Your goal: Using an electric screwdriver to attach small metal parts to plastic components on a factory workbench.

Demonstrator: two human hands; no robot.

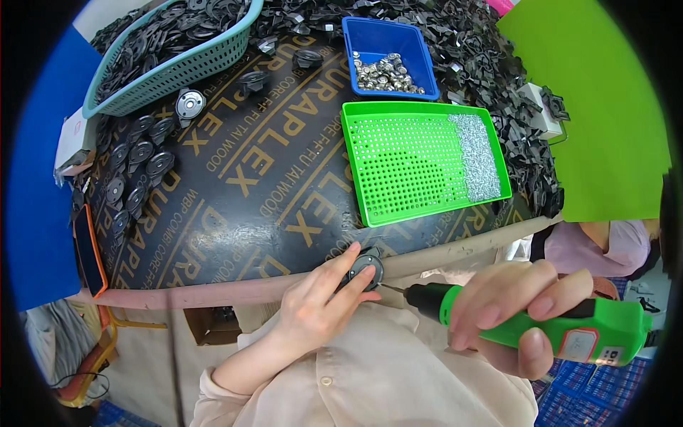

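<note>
To the left lies a dark, orange-edged phone (89,252) near a white box (76,142); beyond them stands a blue panel (46,178); I see a lime-green panel (597,107) opposite; below it, a lilac-clad person (596,245); lower left, a yellow-framed chair (110,336).

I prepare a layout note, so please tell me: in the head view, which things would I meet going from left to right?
Orange-edged phone → silver-faced disc → left hand → right hand holding a green electric screwdriver.
</note>
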